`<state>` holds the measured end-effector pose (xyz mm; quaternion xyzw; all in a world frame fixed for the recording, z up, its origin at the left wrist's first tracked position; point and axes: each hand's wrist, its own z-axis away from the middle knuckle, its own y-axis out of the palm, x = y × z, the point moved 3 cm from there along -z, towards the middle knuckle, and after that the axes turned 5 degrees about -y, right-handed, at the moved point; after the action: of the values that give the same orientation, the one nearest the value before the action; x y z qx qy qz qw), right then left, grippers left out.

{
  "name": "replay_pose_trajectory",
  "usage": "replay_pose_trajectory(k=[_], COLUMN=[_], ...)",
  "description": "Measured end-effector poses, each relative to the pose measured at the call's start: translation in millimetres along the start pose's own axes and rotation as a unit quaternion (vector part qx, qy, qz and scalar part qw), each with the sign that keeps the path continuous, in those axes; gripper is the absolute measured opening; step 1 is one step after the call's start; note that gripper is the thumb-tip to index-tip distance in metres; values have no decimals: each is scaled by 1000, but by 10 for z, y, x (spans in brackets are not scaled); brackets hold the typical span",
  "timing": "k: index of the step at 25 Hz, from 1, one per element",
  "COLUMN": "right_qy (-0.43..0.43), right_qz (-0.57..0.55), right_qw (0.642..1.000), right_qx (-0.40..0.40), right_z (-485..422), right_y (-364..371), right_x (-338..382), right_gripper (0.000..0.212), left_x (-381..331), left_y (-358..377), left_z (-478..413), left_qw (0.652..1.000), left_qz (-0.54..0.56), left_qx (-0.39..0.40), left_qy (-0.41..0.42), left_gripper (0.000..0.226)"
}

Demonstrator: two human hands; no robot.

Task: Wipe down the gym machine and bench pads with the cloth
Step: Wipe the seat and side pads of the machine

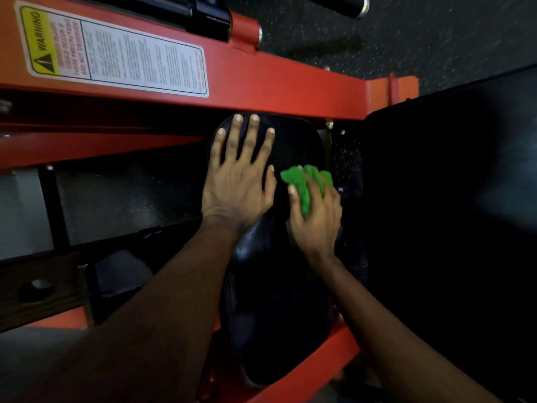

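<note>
A black seat pad (293, 141) of the gym machine lies below an orange frame beam (261, 82). My left hand (238, 175) rests flat on the pad's upper left part, fingers straight and spread. Beside it, my right hand (316, 213) grips a bunched green cloth (305, 181) against the pad's right edge. A larger black bench pad (450, 213) fills the right side, dark and partly in shadow.
A white and yellow warning label (116, 56) is stuck on the orange beam. A lower orange frame bar (313, 367) crosses under the pad's near end. Black speckled rubber floor (406, 33) shows at the top right. A black roller with a chrome end (348, 5) sits at the top.
</note>
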<state>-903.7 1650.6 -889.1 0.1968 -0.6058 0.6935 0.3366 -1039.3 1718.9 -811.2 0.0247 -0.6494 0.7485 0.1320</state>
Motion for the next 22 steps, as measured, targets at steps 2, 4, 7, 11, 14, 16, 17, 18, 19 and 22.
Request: replay_pose_trajectory(k=[2, 4, 7, 11, 14, 16, 17, 18, 19, 22], right_qy=[20, 8, -58, 47, 130, 125, 117, 106, 92, 67], right_qz=[-19, -17, -28, -63, -39, -17, -8, -3, -4, -31], right_qw=[1000, 999, 997, 996, 991, 992, 993, 994, 995, 996], right_qx=[-12, -29, -38, -43, -15, -5, -11, -22, -35, -53], right_z=[-419, -803, -1023, -471, 248, 550, 625, 637, 573, 68], right_y=[28, 35, 27, 18, 0, -25, -34, -48, -49, 11], right_x=[109, 156, 79, -288, -467, -476, -441, -377, -294, 19], right_gripper=[51, 52, 49, 47, 55, 57, 56, 55, 54, 51], left_x=[11, 3, 13, 11, 22, 11, 4, -6, -5, 16], left_y=[-2, 2, 4, 9, 12, 13, 13, 12, 13, 14], left_z=[1, 1, 4, 6, 6, -2, 2, 11, 12, -3], left_qw=[1000, 1000, 1000, 1000, 1000, 1000, 1000, 1000, 1000, 1000], left_qz=[-2, 0, 3, 4, 4, 7, 7, 6, 5, 8], left_qx=[-2, -4, -8, -9, -9, -7, -5, -4, -4, -6], left_qy=[-3, 2, 1, -2, -4, -3, -2, -4, -5, -1], left_gripper=[64, 64, 64, 63, 63, 63, 63, 63, 63, 63])
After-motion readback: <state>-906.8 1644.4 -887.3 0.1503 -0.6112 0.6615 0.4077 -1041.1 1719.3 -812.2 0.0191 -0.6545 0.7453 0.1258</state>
